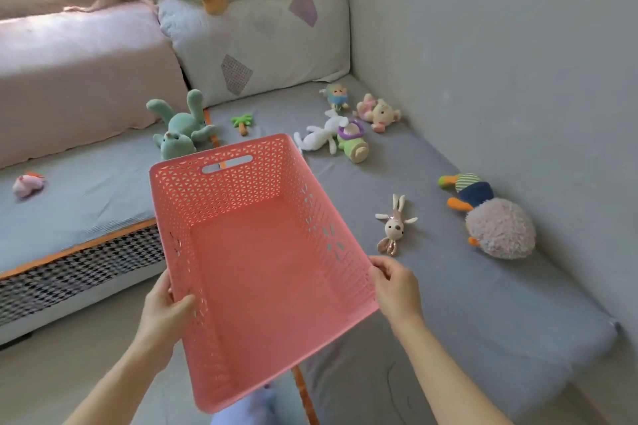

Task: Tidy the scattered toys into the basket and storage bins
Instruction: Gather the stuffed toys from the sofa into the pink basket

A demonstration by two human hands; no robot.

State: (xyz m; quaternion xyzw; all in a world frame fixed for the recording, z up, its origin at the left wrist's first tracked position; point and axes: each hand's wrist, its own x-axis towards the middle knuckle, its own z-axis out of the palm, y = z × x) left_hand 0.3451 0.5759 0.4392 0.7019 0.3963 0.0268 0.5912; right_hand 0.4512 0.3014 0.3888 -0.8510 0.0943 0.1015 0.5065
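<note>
Grip: my left hand (165, 307) and right hand (397, 286) each clasp a side rim of the pink basket (262, 266), held at frame centre above the bed edge.
Progress: I judge nothing tidied; the basket is bare inside.
Remaining, near to far: small rabbit (393, 228), duck (490, 214), white rabbit (321, 136), green rabbit (179, 131).
Bins: none visible.

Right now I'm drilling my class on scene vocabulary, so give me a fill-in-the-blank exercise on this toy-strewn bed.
1. Both hands, left hand and right hand, grip the perforated plastic basket, whose colour is ____.
2. The basket holds ____ toys.
3. The mint-green plush rabbit lies on the ____ bedsheet.
4. The small green palm tree toy lies to the ____ of that rabbit.

Missing words: pink; no; grey; right
</note>
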